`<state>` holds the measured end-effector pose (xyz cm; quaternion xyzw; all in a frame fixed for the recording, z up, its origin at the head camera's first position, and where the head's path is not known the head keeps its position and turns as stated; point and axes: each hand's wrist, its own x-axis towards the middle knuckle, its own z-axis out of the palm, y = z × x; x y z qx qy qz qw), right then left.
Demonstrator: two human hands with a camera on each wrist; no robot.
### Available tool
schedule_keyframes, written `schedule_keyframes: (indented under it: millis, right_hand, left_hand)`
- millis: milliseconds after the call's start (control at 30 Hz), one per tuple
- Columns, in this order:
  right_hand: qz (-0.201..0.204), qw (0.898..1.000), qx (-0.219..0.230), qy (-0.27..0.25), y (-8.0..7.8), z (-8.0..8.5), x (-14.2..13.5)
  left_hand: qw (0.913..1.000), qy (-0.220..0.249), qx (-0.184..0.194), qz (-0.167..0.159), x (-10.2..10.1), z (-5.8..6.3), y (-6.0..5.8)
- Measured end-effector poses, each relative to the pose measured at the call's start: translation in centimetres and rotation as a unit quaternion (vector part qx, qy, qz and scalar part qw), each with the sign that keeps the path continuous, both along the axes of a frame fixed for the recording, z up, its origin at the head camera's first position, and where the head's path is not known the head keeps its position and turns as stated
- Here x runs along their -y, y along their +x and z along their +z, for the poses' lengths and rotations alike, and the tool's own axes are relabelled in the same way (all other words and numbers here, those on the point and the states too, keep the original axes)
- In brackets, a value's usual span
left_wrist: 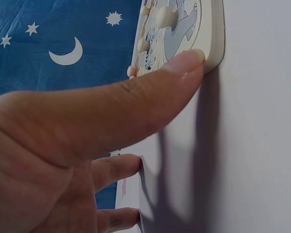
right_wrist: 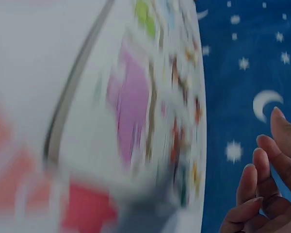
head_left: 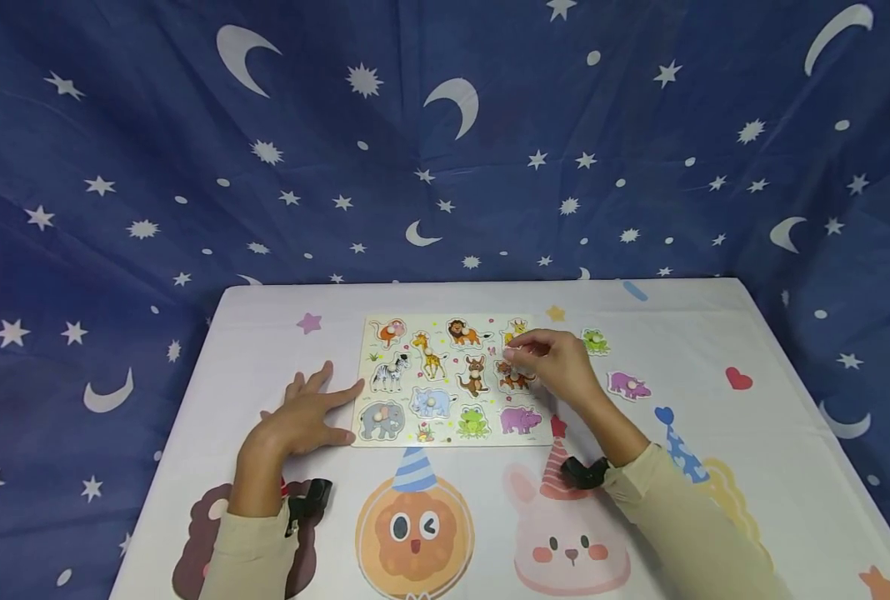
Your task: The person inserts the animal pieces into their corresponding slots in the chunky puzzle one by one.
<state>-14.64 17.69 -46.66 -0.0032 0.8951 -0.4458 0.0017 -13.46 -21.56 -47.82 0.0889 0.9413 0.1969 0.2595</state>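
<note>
A wooden animal puzzle board (head_left: 445,442) lies on the table, with knobbed pieces such as a lion (head_left: 463,333), a zebra (head_left: 389,373) and an elephant (head_left: 382,420) in it. The left hand (head_left: 298,421) spreads its fingers beside the board's left edge. In the left wrist view, its thumb (left_wrist: 136,104) touches the board's corner near the elephant. Over the tiger (head_left: 515,379) and just below a yellow animal (head_left: 516,327) hovers the right hand (head_left: 557,367). Its fingers (right_wrist: 262,170) are bent loosely, with nothing seen between them in the blurred right wrist view.
Right of the board lie a loose frog piece (head_left: 595,341) and a loose purple hippo piece (head_left: 628,385). Frog and hippo pictures show on the board's lower right. A printed white cloth (head_left: 790,467) covers the table; a blue starry curtain (head_left: 445,167) hangs behind.
</note>
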Motion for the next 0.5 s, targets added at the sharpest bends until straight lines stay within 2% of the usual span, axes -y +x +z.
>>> schedule_keyframes:
  millis: [233, 500]
  right_hand:
    - [-0.053, 0.996, -0.043, 0.057, -0.8, -0.9, -5.3]
    - [-0.071, 0.991, -0.019, 0.108, -1.7, -2.1, -10.0]
  left_hand:
    - [1.0000, -0.002, -0.003, -0.003, -0.1, 0.1, 0.0]
    - [1.0000, -0.001, -0.001, 0.001, -0.2, 0.2, 0.1]
